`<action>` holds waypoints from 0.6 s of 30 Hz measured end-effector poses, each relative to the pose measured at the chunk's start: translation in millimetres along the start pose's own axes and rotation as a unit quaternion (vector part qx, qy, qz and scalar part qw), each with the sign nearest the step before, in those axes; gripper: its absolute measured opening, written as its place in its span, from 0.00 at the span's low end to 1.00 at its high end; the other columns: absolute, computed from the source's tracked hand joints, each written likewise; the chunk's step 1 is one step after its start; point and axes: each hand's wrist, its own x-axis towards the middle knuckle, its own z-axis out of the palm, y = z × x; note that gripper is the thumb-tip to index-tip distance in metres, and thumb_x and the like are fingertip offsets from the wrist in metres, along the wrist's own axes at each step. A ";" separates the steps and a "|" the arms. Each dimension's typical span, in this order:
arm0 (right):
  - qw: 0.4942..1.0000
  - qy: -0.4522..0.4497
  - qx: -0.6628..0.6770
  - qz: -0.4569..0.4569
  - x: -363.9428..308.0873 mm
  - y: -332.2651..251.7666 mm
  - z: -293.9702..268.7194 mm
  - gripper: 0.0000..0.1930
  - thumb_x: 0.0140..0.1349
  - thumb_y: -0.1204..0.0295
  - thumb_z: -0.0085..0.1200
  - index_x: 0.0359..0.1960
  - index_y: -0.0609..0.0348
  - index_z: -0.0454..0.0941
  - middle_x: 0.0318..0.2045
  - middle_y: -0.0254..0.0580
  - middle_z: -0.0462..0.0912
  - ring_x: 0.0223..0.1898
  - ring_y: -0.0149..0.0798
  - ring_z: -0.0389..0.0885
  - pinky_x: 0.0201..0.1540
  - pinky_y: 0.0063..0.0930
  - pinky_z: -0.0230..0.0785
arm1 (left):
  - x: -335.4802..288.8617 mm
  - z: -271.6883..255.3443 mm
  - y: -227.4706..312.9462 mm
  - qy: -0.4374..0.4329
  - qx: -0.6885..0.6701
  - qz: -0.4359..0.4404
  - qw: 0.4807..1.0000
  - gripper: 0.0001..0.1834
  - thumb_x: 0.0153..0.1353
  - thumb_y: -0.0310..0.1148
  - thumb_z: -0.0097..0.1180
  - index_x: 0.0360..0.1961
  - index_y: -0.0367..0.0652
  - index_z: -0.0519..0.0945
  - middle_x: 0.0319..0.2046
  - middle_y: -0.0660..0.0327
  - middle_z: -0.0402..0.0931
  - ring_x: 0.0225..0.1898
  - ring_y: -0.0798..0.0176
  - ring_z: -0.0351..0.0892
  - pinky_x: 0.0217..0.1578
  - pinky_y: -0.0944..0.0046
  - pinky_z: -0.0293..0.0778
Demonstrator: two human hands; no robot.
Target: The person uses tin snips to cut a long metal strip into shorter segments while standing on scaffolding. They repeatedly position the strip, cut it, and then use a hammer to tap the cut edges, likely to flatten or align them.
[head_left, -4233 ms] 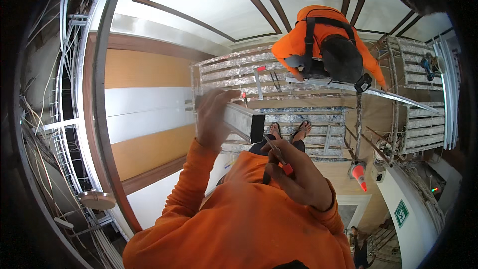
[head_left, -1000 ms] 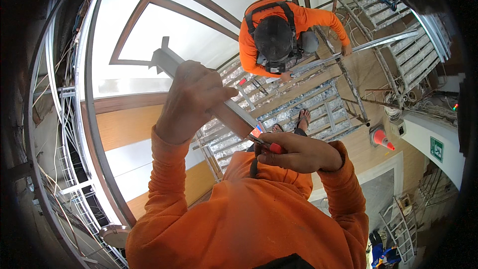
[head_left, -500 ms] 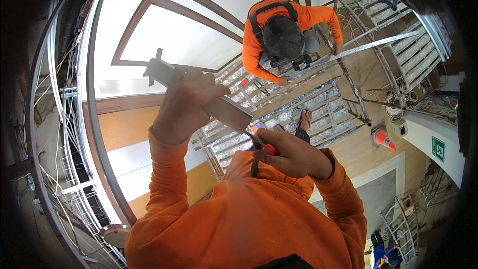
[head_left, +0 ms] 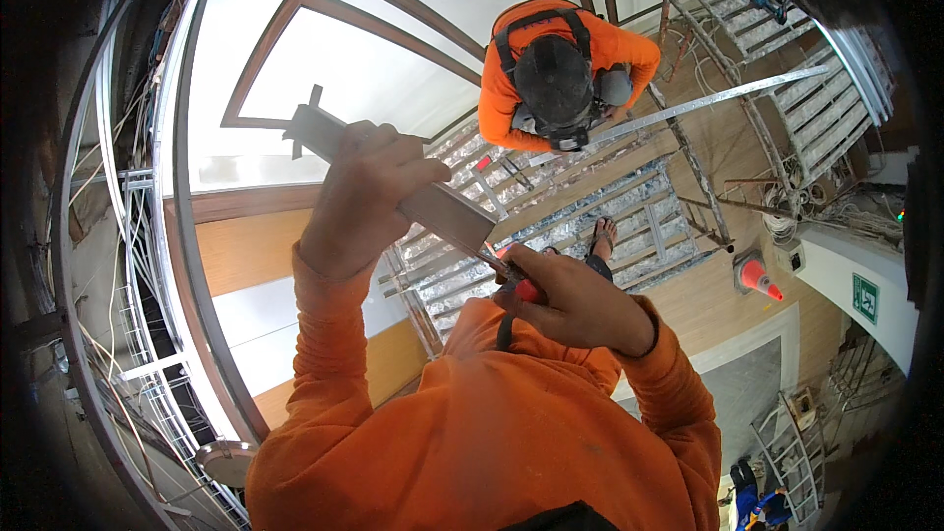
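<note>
My left hand (head_left: pixel 364 192) is wrapped round a short grey metal channel (head_left: pixel 450 218), holding it raised at a slant in front of my chest. At the channel's far end, cut flaps (head_left: pixel 300 131) are bent outward. My right hand (head_left: pixel 580 303) is closed on red-handled hand snips (head_left: pixel 529 291). Their metal jaws touch the near end of the channel. My fingers cover most of the handles, and I cannot make out how far the jaws are apart.
A co-worker (head_left: pixel 553 79) in orange crouches ahead on slatted scaffold planks, by a long metal strip (head_left: pixel 728 96). Scaffold poles (head_left: pixel 703 182) and a traffic cone (head_left: pixel 755 276) stand to the right. Cable trays and wires (head_left: pixel 138 305) run along the left. Another person (head_left: pixel 757 503) is far below right.
My right hand has closed further round the snips' handles, and the channel has shifted very slightly. The co-worker has drawn both arms in from the metal strip toward the body.
</note>
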 end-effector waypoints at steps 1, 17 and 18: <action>1.000 -0.010 0.002 0.007 0.0 -0.6 -2.7 0.15 0.68 0.66 0.57 0.49 0.63 0.70 0.27 0.52 0.76 0.29 0.54 0.77 0.35 0.44 0.68 | 0.6 1.0 0.3 -0.003 -0.002 -0.003 1.000 0.17 0.40 0.20 0.66 0.34 0.49 0.86 0.30 0.66 0.77 0.39 0.59 0.76 0.50 0.57 0.65; 0.992 -0.078 -0.097 -0.002 -33.1 -8.0 -39.8 0.22 0.64 0.76 0.57 0.61 0.63 0.72 0.42 0.51 0.77 0.44 0.50 0.77 0.50 0.39 0.69 | -38.9 -7.6 -38.4 0.076 -0.071 -0.114 0.988 0.26 0.42 0.16 0.68 0.45 0.50 0.84 0.33 0.63 0.81 0.37 0.58 0.81 0.44 0.58 0.71; 0.995 -0.074 -0.066 -0.025 -34.0 -8.4 -40.6 0.22 0.65 0.75 0.56 0.61 0.63 0.72 0.42 0.51 0.78 0.44 0.49 0.78 0.51 0.39 0.70 | -37.4 -5.4 -32.4 0.040 -0.111 -0.090 0.989 0.27 0.42 0.17 0.69 0.46 0.50 0.84 0.34 0.62 0.82 0.37 0.58 0.81 0.43 0.58 0.72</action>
